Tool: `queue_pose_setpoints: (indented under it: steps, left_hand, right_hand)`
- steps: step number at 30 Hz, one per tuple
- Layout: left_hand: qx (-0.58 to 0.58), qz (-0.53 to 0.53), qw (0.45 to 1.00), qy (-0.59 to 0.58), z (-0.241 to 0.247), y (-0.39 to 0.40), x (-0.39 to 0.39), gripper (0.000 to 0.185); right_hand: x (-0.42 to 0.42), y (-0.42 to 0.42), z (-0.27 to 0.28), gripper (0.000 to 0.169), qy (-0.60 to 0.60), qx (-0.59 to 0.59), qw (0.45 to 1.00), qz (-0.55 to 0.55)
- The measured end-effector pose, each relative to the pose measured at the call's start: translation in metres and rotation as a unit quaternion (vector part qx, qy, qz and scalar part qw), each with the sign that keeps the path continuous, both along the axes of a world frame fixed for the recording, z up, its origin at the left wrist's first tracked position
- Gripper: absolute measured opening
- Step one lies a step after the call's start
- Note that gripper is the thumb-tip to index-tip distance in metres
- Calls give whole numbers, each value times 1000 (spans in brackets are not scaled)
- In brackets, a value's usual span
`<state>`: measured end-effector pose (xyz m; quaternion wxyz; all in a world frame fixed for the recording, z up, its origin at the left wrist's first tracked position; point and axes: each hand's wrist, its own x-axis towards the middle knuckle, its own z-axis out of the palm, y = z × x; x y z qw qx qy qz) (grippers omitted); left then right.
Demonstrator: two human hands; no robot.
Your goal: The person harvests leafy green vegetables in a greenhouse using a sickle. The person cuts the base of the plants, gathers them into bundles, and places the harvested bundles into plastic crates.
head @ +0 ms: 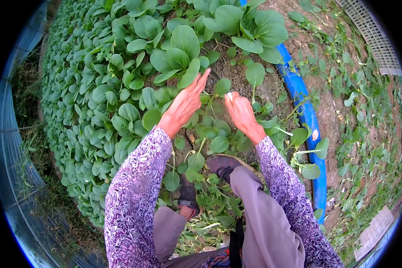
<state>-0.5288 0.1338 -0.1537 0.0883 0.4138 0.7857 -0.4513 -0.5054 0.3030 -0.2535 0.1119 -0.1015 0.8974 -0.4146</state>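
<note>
My left hand reaches over the plants with its fingers extended, beside the broad leaves of a leafy green plant. Whether it touches the leaves or the stems under it is not plain. To its right, my right hand has its fingers curled, with a small whitish thing showing at the thumb and forefinger; what it is cannot be made out. A single round leaf stands between the two hands. Below them lie blurred leaves and stems. Part of a dark curved thing shows on the soil just past my left fingertips.
A dense bed of leafy greens fills the left. A blue hose or pipe curves down the right, with loose leaves over it. A white plastic crate stands upper right. My shoes are among the plants. Blue sheeting borders the far left.
</note>
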Motion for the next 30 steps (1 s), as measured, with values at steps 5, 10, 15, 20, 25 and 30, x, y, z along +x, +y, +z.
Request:
queue_pose_setpoints:
  steps: [5,10,15,20,25,30]
  left_hand:
    - [-41,-14,994,105,-25,-36,-41,32]
    - [83,115,990,-15,-26,-63,-35,21]
    - [224,249,938,-94,-44,-103,8,21]
    - [302,211,928,-59,-64,-109,21,32]
    - [366,209,906,-51,-70,-115,26,55]
    - [377,282,880,-65,-75,-125,28,68]
  right_hand:
    - [-38,-37,-14,34,10,-64,998,22]
    - [-41,-42,-62,35,132,-34,987,85]
    - [-34,-59,-46,33,26,-19,996,88]
    - [-47,-51,-69,29,89,21,978,187]
    - [-54,-55,-85,26,162,46,955,243]
    - [-39,-60,-63,22,131,104,954,249]
